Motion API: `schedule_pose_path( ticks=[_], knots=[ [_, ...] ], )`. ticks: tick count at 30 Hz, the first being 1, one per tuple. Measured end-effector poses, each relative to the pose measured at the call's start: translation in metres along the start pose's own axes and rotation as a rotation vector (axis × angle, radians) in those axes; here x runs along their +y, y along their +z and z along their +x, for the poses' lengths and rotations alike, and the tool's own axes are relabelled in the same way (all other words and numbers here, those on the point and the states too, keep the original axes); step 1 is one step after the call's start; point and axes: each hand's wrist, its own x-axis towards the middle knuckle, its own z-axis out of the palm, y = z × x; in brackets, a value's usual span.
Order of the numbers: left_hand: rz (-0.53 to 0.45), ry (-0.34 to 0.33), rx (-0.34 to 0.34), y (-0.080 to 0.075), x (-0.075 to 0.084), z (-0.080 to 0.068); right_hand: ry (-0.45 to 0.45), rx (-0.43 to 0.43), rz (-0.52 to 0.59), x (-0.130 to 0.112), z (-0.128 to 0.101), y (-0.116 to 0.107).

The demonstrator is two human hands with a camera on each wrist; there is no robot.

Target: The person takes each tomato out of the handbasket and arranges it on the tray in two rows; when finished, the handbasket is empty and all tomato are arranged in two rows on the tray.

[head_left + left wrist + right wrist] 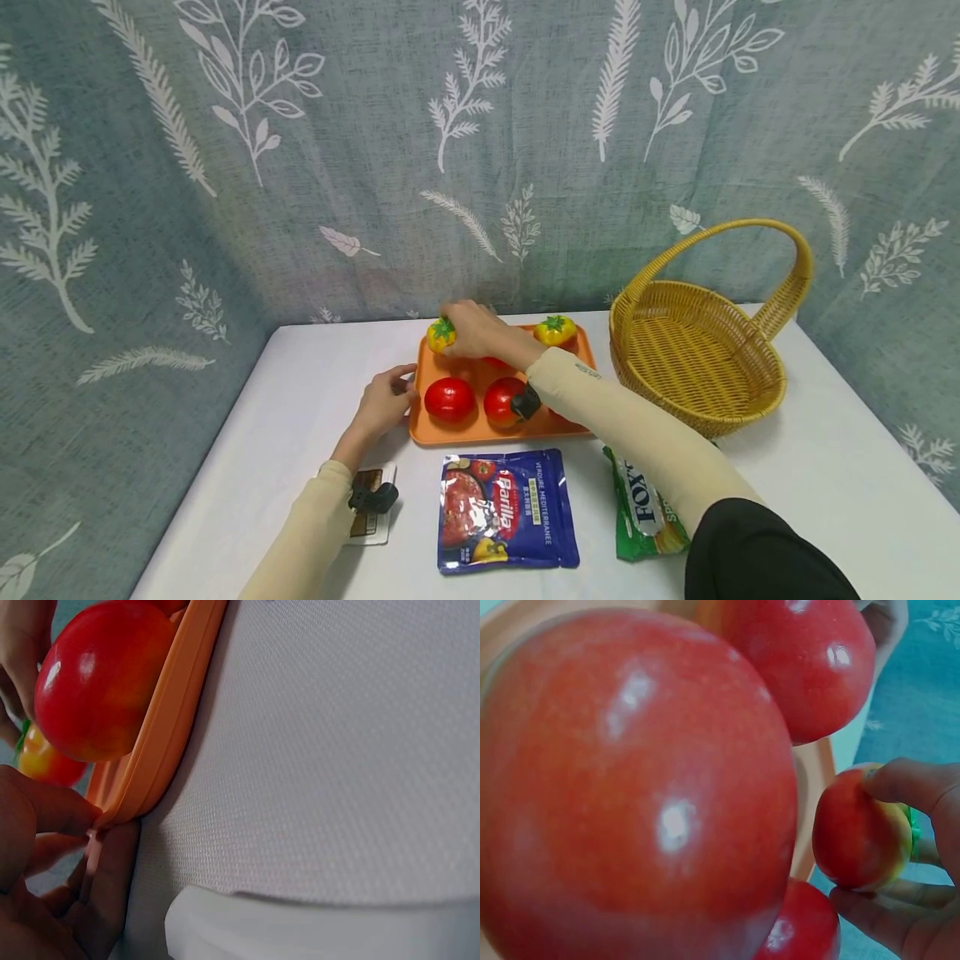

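Note:
My right hand [476, 329] grips a red-and-yellow tomato [441, 336] with a green leafy cap, over the far left corner of an orange tray [450, 437]. In the right wrist view, thumb and fingers close around that tomato [855, 829] from its capped side. On the tray's left side, my left hand [386, 402] pinches the rim [169, 720] between thumb and fingers. Two red tomatoes [450, 400] [502, 403] lie along the tray's near side. Another yellow-topped one [555, 331] sits at the far right. My right forearm hides part of the tray.
A yellow wicker basket [690, 354] with a tall handle stands to the right. In front of the tray lies a blue Barilla pouch [506, 512]. A green FOX'S bag [645, 512] is partly under my right forearm, and a small white-and-brown packet [378, 508] lies beside my left wrist.

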Motion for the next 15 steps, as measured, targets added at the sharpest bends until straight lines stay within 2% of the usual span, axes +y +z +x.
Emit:
schedule_pose_path(
  ticks=[7,15],
  knots=[
    [-0.002,0.011,0.003,-0.0004,-0.0009,-0.0002,-0.014,-0.058,-0.025,-0.0030,0.0060,0.0035],
    [-0.001,-0.010,-0.002,0.0005,-0.0018,0.0022,-0.013,-0.094,-0.083,-0.0050,0.0110,0.0094]
  ],
)
